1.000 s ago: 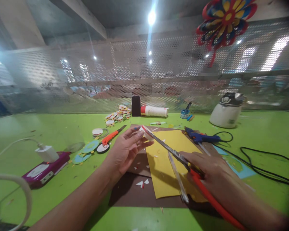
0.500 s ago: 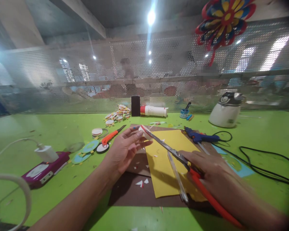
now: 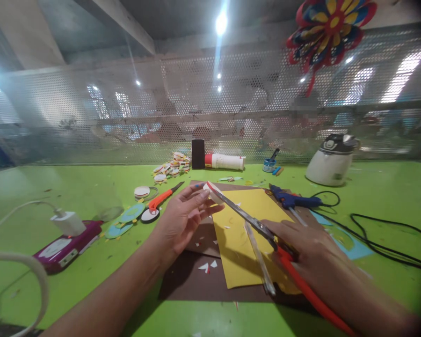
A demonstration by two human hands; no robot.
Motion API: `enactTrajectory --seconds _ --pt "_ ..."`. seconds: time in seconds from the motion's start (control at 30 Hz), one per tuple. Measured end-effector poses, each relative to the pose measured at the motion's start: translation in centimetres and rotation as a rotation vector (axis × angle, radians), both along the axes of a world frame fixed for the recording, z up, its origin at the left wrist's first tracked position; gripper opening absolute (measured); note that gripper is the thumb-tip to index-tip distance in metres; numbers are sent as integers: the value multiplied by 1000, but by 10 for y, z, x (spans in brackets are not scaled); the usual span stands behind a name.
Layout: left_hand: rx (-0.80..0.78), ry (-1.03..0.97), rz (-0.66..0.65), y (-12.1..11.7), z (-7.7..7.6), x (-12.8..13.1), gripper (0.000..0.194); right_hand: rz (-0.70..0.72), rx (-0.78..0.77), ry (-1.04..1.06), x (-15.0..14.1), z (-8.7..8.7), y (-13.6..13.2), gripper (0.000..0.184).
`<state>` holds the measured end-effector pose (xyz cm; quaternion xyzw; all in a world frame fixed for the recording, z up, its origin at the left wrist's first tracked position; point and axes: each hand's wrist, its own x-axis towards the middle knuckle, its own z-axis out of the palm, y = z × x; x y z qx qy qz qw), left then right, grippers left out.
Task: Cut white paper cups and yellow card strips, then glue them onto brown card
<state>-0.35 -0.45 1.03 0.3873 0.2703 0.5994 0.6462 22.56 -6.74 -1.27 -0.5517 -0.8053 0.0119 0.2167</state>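
Between the fingertips of my left hand (image 3: 184, 215) is a small white paper cup piece (image 3: 213, 193) with a red band, held up above the sheets. My right hand (image 3: 308, 252) is closed round a pair of scissors (image 3: 247, 216) with red-orange handles. Their long blades point up and left, and the tip meets the edge of the cup piece. Whether the blades are fully closed on it I cannot tell. Below lie a yellow sheet (image 3: 231, 262) and a dark brown sheet (image 3: 182, 285), with white paper scraps (image 3: 206, 267) and a clear glue stick (image 3: 260, 262) on them.
Left are an orange-handled pair of scissors (image 3: 161, 200), light-blue paper rings (image 3: 131, 213) and a purple power strip (image 3: 66, 248). A blue glue gun (image 3: 294, 199) with a black cord and a white jug (image 3: 328, 164) stand right. Stacked paper cups (image 3: 226, 162) and small cup pieces (image 3: 177, 164) lie behind.
Both hands, the cup piece and the scissors keep nearly the same pose. The whole view has shifted very slightly.
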Motion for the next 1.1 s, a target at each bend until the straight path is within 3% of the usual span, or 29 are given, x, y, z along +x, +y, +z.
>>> enactTrajectory --seconds 0.93,1.1 --pt "-11 -24 -17 -1 -1 4 8 -61 -129 44 -11 8 -10 19" --pt "-9 -17 8 1 -2 2 10 -25 -86 26 -9 3 -5 25"
